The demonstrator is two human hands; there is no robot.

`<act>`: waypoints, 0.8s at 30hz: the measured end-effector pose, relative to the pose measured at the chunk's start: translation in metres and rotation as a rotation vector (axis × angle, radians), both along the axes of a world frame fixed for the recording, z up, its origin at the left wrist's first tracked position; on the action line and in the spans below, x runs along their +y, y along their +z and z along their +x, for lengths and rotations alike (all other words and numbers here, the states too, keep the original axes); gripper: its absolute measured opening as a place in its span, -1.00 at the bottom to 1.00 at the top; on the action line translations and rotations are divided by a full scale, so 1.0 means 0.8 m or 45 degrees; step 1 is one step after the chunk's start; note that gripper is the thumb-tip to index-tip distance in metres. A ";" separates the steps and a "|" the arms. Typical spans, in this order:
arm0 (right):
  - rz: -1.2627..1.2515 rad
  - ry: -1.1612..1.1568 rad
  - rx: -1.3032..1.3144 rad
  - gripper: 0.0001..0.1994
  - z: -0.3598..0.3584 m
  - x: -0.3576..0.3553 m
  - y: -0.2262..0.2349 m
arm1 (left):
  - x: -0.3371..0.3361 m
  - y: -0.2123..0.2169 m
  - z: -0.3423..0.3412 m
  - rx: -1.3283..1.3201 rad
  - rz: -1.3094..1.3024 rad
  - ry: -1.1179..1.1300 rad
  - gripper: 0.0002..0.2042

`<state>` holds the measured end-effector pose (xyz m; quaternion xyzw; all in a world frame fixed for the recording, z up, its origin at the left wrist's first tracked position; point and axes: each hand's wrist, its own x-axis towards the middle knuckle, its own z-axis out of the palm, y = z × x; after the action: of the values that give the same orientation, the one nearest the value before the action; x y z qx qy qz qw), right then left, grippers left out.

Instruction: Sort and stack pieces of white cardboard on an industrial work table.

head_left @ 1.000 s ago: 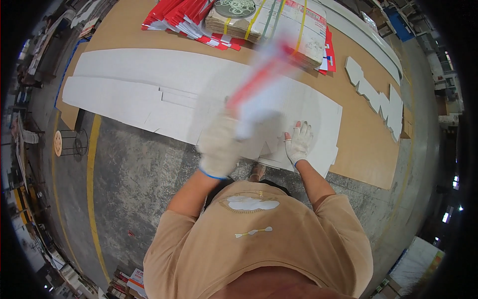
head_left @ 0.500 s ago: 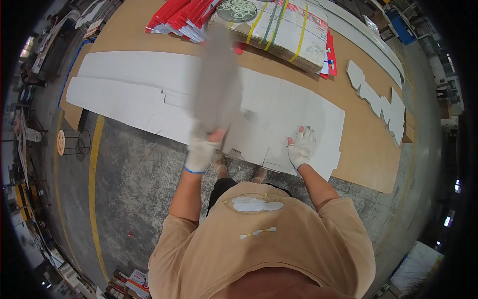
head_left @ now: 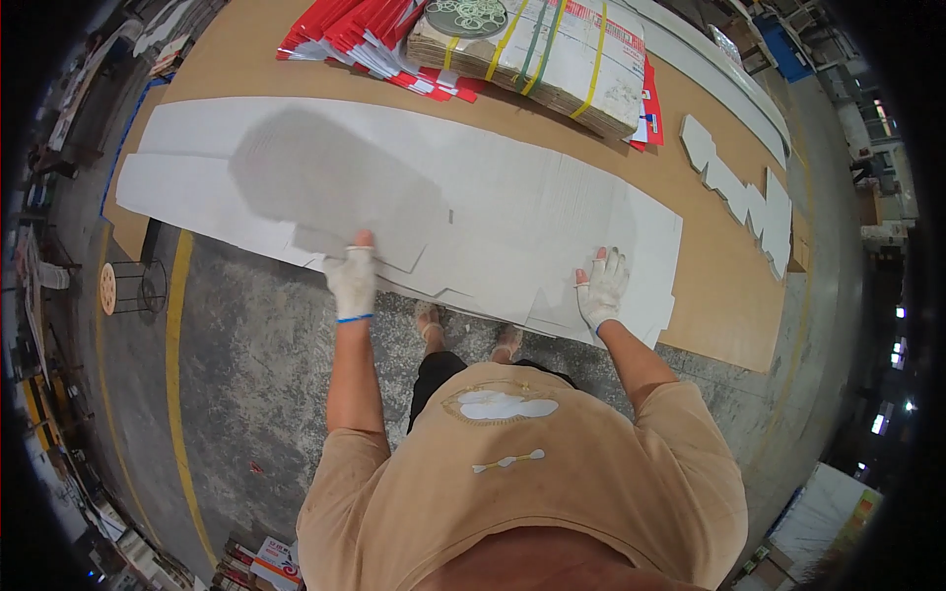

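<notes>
A long white cardboard sheet [head_left: 512, 217] lies across the near side of the table, its near edge cut unevenly. My left hand [head_left: 352, 283], in a pale fingerless work glove, grips a smaller greyish cardboard piece [head_left: 320, 163] by its near end. The thumb is on top and the other fingers are mostly hidden. That piece is blurred by motion and lies over the left part of the sheet. My right hand [head_left: 603, 288], gloved the same way, rests flat on the right part of the sheet with its fingers apart.
Behind the sheet are a strapped stack of cardboard [head_left: 552, 69] with a dark round dish [head_left: 466, 17] on it, and red-and-white packets [head_left: 365, 44]. Jagged white offcuts [head_left: 734, 192] lie on the brown tabletop [head_left: 724, 335] at the right. A wire-frame stool [head_left: 133, 288] stands on the floor at left.
My left hand has swung to the left with the cardboard piece, which stretched away from me before and now slants to the left. My right hand stays almost where it was.
</notes>
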<state>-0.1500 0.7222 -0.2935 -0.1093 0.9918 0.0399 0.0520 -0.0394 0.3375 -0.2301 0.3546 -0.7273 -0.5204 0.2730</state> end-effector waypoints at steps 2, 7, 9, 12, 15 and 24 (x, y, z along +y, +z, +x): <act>0.049 -0.001 0.012 -0.32 0.000 0.012 -0.005 | 0.054 0.090 -0.017 -0.140 -0.038 -0.284 -0.68; -0.223 0.150 -0.350 -0.37 -0.009 0.125 -0.145 | 0.199 0.159 -0.056 0.197 -1.112 -1.006 -0.77; -0.221 0.186 -0.308 -0.38 -0.022 0.051 -0.135 | 0.264 0.120 -0.054 -0.101 -1.426 -0.996 -0.87; -0.180 0.198 -0.145 -0.38 -0.063 0.031 -0.084 | 0.280 0.096 -0.048 -0.172 -1.570 -1.008 -0.87; -0.134 0.141 0.016 -0.38 -0.006 0.034 -0.029 | 0.232 0.113 -0.050 -0.075 -1.140 -1.011 -0.75; -0.096 -0.008 0.037 -0.32 -0.001 0.026 0.005 | -0.007 -0.036 0.012 0.451 0.936 0.042 -0.66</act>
<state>-0.1504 0.7430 -0.2896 -0.1074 0.9936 0.0038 0.0337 -0.0301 0.3320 -0.2588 0.3453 -0.4287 -0.7942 0.2574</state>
